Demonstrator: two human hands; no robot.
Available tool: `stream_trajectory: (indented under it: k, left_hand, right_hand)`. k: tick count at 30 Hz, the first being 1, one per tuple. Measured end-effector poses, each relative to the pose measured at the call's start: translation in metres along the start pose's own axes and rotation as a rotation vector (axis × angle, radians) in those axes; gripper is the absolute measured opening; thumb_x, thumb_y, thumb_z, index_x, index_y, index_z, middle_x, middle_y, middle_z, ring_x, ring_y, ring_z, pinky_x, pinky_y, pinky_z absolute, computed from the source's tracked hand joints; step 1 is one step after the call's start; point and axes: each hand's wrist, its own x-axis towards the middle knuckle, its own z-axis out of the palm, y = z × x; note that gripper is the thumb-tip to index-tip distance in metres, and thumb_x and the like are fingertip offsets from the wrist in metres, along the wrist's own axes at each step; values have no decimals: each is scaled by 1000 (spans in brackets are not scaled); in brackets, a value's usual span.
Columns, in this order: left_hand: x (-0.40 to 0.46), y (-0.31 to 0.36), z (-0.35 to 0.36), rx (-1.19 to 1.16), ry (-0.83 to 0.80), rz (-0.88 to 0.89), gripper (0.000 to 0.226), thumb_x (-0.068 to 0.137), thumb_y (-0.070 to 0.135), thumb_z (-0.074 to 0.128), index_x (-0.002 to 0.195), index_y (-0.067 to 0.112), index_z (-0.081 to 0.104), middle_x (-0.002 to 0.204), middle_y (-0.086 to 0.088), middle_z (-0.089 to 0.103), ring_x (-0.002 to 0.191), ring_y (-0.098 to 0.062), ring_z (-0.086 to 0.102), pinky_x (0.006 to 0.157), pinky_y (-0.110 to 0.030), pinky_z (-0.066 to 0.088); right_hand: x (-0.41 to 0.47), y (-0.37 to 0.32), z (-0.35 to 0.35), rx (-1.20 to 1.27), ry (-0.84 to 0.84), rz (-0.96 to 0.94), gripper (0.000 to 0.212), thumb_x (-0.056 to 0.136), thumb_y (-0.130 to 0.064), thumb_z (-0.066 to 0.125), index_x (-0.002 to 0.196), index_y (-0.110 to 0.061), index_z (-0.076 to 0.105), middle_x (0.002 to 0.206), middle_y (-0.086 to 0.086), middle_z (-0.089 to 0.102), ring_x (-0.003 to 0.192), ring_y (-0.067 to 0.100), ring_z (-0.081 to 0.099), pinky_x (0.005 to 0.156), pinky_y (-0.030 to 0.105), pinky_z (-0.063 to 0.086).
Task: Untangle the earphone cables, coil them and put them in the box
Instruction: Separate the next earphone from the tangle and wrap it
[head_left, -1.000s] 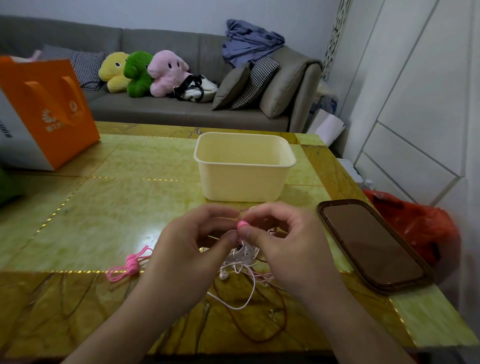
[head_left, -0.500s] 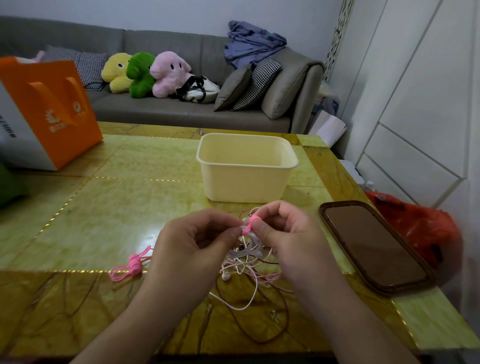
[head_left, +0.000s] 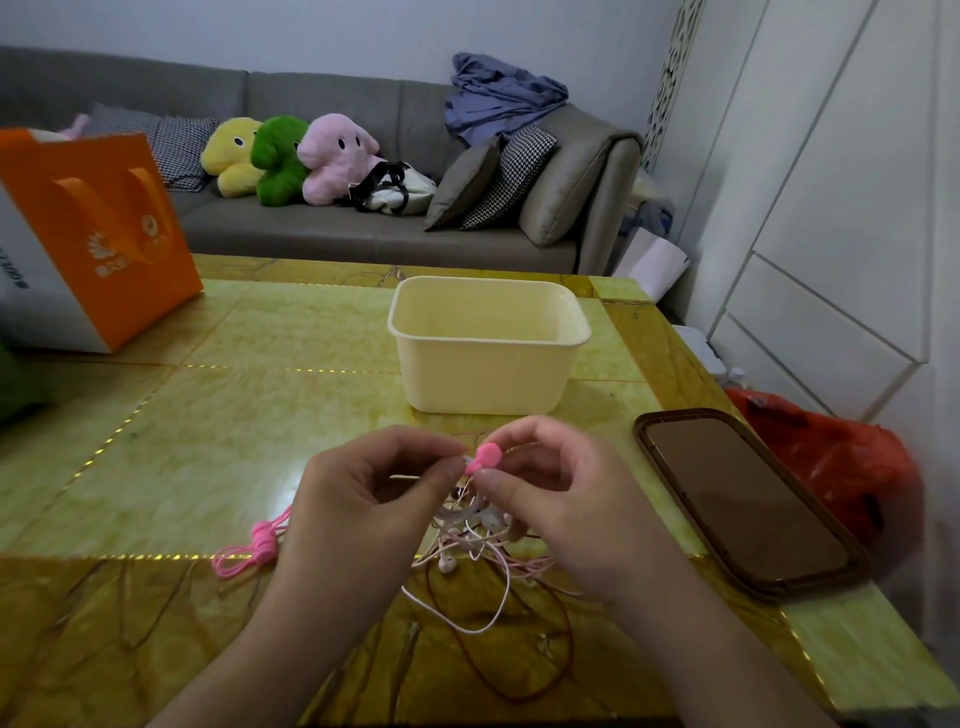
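Pink earbud (head_left: 484, 459) pinched between both raised hands (head_left: 561, 499).

On the worktop (head_left: 218, 447), the box (head_left: 488, 348) sits at twelve o'clock from my hands. The tangled cables (head_left: 483, 561) lie just below my left hand (head_left: 358, 514) and right hand (head_left: 571, 509). A coiled cable (head_left: 260, 543) rests at nine o'clock, the tray (head_left: 743, 499) at three, the paper bag (head_left: 88, 234) at ten. The sofa (head_left: 363, 228) stands behind the worktop.
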Motion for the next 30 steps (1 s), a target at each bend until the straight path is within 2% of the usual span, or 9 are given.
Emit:
stream_trajectory:
  k: [4,9,13,15,18,21,23,26,30]
  left_hand:
    - [4,4,4,-41,-74,-52,18,89,8,79,96,25,81,86,2,81,82,-12,77,72,-22,58]
    - [59,-12,9,162,-70,-163,47,99,20,69,137,45,55,93,3,79,85,-21,75,82,-50,63]
    - [111,-22,18,482,-89,-187,71,101,27,63,158,48,26,91,4,72,76,-18,69,61,-33,52]
    - [126,-29,23,585,-118,-221,60,102,32,62,154,42,33,92,2,72,76,-19,68,62,-33,50]
    - [126,-35,23,654,-60,-181,24,102,38,63,121,25,56,87,4,71,71,-16,65,58,-30,48]
    - [108,-39,19,639,7,-99,15,99,37,70,95,24,63,76,6,69,67,-11,64,52,-27,44]
    - [95,-41,14,649,21,-72,16,97,38,72,90,27,63,70,9,68,62,-8,63,51,-26,43]
    - [79,-44,7,624,28,-74,13,96,38,73,89,30,66,73,12,72,66,-5,67,58,-29,55]
    - [68,-46,4,577,42,-75,6,94,36,75,92,33,70,75,18,73,70,6,67,55,-9,45]
  right_hand:
    - [1,-2,-8,-21,60,24,15,87,-12,86,96,-12,74,78,8,78,57,6,63,50,16,45]
    - [3,-6,-25,57,233,47,14,92,-12,82,100,-8,71,82,13,78,62,20,71,54,32,54]
    - [5,-4,-34,89,329,64,15,94,-13,79,102,-6,68,77,12,77,61,24,68,49,34,51]
    - [8,-3,-38,123,360,66,14,96,-11,77,104,-5,67,76,13,76,59,25,68,47,32,50]
    - [13,-1,-43,149,412,50,15,97,-11,76,107,-5,67,79,17,76,58,28,69,48,36,49]
    - [19,-5,-48,202,475,21,14,98,-6,74,108,-4,65,87,19,78,64,31,75,50,34,56]
    - [25,-11,-49,175,502,2,13,98,-5,73,108,-5,65,91,16,79,70,32,78,56,35,62]
    - [42,-20,-49,54,493,-4,12,99,-7,73,107,-8,64,95,10,78,73,28,80,64,39,66]
    - [77,-25,-43,-99,475,17,11,101,-10,70,107,-14,62,96,6,78,69,19,80,66,35,65]
